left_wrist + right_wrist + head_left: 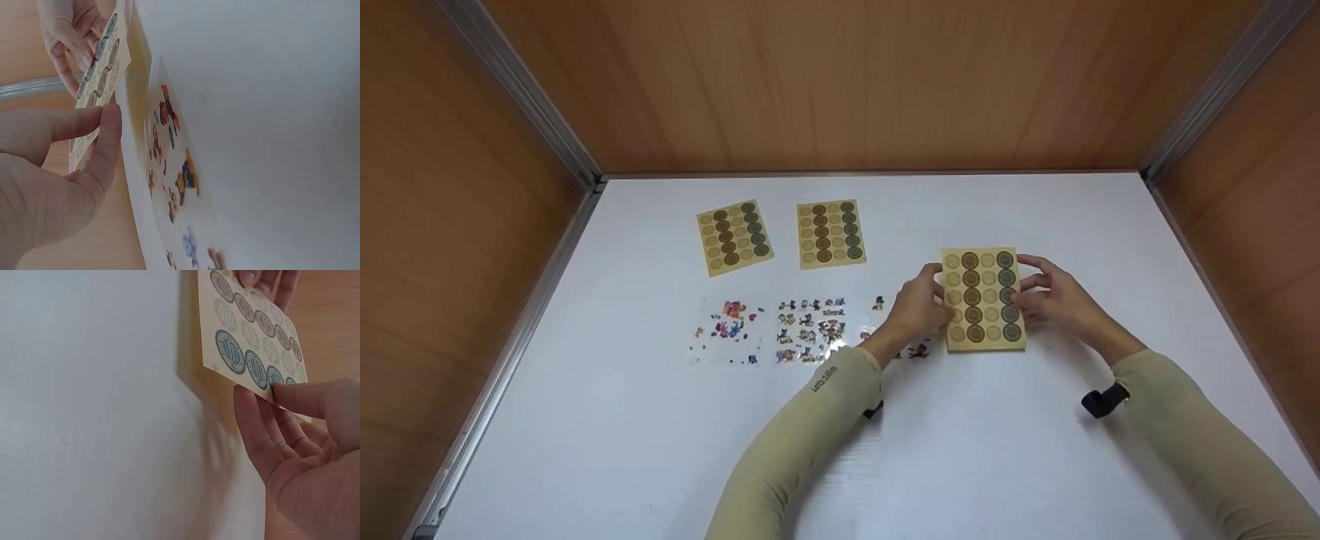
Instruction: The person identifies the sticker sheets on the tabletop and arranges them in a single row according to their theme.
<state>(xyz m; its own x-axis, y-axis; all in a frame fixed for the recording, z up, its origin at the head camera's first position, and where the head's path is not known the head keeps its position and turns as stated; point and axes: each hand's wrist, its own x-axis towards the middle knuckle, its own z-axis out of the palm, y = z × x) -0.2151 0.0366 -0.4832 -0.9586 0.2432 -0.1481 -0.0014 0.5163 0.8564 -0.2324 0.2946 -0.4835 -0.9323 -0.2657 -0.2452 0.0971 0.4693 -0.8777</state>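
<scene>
A tan sticker sheet [982, 300] with columns of round brown, pale and dark green seals is held up above the white table by both hands. My left hand [916, 304] pinches its left edge between thumb and fingers. On the opposite edge my right hand [1050, 295] grips it, thumb on the printed face and fingers behind, as the right wrist view shows with the sheet [261, 334] tilted. Beneath and beside the left hand lies a clear sheet of colourful cartoon stickers [183, 174], partly hidden by that hand in the head view.
Two similar tan sticker sheets lie at the back, a tilted one [735, 237] and a straighter one [831, 234]. In front of them are clear sticker sheets, one with scattered small figures [729, 328] and one with rows of characters [808, 330]. Wooden panels [855, 90] wall the white table [607, 420].
</scene>
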